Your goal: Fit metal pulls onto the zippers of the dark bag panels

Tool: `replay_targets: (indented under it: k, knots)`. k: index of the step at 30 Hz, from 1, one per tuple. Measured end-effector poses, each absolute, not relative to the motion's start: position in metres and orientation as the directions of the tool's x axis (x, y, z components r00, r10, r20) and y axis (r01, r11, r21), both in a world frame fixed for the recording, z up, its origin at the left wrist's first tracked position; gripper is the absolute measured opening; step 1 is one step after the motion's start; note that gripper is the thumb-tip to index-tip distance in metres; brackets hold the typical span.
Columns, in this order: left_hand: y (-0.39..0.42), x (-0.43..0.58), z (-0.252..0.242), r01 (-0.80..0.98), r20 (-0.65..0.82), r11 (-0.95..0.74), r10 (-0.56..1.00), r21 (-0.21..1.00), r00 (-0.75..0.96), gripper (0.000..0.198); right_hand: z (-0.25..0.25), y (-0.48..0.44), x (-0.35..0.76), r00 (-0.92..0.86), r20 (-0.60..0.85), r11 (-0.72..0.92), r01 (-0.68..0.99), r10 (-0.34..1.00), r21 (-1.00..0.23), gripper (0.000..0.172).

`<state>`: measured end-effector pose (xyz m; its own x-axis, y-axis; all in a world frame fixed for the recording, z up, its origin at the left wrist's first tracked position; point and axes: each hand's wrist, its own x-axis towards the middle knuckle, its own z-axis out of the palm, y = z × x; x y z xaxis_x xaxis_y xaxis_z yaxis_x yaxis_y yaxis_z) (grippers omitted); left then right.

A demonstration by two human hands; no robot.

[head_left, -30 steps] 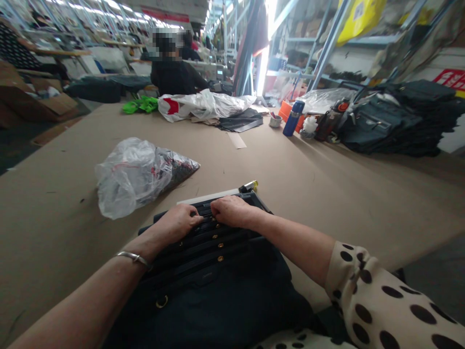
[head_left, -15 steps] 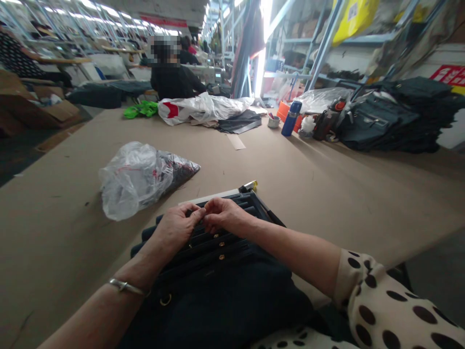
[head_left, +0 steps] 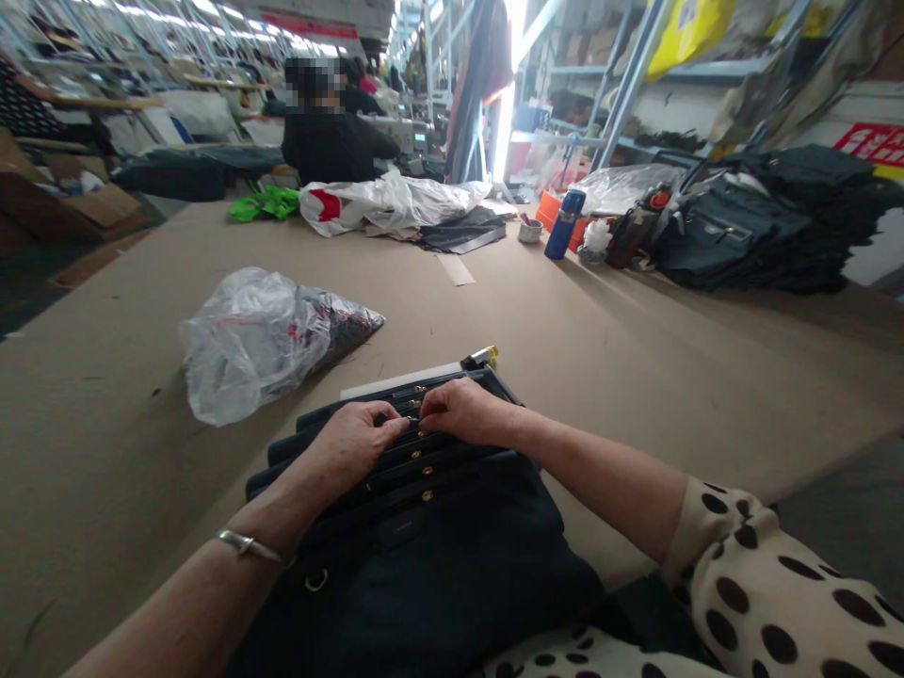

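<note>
Dark navy bags (head_left: 438, 565) lie overlapped in a stack in front of me, each with a small gold-coloured metal fitting (head_left: 427, 495) near its upper edge. The nearest bag also has a gold ring (head_left: 316, 580) at its left side. Over the middle of the stack, my left hand (head_left: 357, 441) pinches thumb against fingers at one of the fittings. Facing it, my right hand (head_left: 462, 411) has its fingertips pressed together, almost touching the left ones. What lies between the fingertips is too small to make out.
A clear plastic bag (head_left: 247, 344) with dark contents lies left of the stack. A yellow-tipped tool (head_left: 484, 357) rests at its far edge. Farther back are a blue bottle (head_left: 563, 226), white plastic wrapping (head_left: 402, 202) and a dark pile of bags (head_left: 763, 226). A person (head_left: 331, 146) sits beyond the table.
My hands have moved slightly right and nearer along the stack, uncovering gold fittings at the far end. Their fingertips have drawn a little apart. The view has shifted slightly.
</note>
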<state>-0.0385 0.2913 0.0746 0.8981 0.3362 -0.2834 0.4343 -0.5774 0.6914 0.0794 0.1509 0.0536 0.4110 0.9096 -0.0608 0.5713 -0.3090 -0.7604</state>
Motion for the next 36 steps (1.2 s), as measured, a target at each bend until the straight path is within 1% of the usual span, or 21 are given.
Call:
replay_targets:
  k: [1,3,5,8,14,22,27,30,32,34,36]
  knots:
    - [0.290,-0.038,0.075,0.441,-0.290,-0.581,0.339,0.684,0.895,0.031,0.053,0.149,0.080,0.395,-0.023,-0.299,0.655,0.918,-0.694,0.013]
    - [0.289,-0.036,0.074,0.453,-0.301,-0.594,0.343,0.665,0.890,0.030,0.050,0.147,0.080,0.365,-0.009,-0.296,0.742,0.931,-0.602,0.019]
    - [0.289,-0.035,0.073,0.463,-0.307,-0.609,0.348,0.644,0.886,0.028,0.049,0.145,0.078,0.365,-0.041,-0.328,0.775,0.930,-0.541,0.024]
    - [0.290,-0.035,0.070,0.468,-0.309,-0.634,0.351,0.616,0.884,0.027,0.049,0.147,0.075,0.363,-0.078,-0.354,0.806,0.929,-0.474,0.025]
    - [0.291,-0.035,0.067,0.467,-0.310,-0.675,0.349,0.571,0.884,0.028,0.051,0.152,0.074,0.388,-0.114,-0.397,0.811,0.915,-0.429,0.023]
    - [0.294,-0.033,0.059,0.445,-0.295,-0.708,0.335,0.549,0.895,0.025,0.052,0.155,0.075,0.360,-0.149,-0.388,0.826,0.921,-0.408,0.022]
    - [0.297,-0.032,0.059,0.443,-0.283,-0.714,0.341,0.543,0.896,0.024,0.049,0.159,0.076,0.355,-0.132,-0.379,0.856,0.925,-0.353,0.021]
    - [0.303,-0.038,0.061,0.454,-0.280,-0.701,0.358,0.550,0.891,0.024,0.052,0.157,0.076,0.357,-0.141,-0.384,0.849,0.923,-0.363,0.018]
    - [0.304,-0.045,0.065,0.464,-0.283,-0.688,0.368,0.558,0.886,0.027,0.056,0.154,0.072,0.388,-0.101,-0.394,0.825,0.916,-0.405,0.016]
    - [0.302,-0.052,0.069,0.489,-0.308,-0.613,0.383,0.621,0.871,0.033,0.058,0.151,0.065,0.412,-0.022,-0.365,0.781,0.911,-0.507,0.016]
    - [0.296,-0.057,0.072,0.519,-0.360,-0.442,0.396,0.732,0.845,0.041,0.058,0.150,0.054,0.427,0.038,-0.293,0.680,0.903,-0.672,0.013]
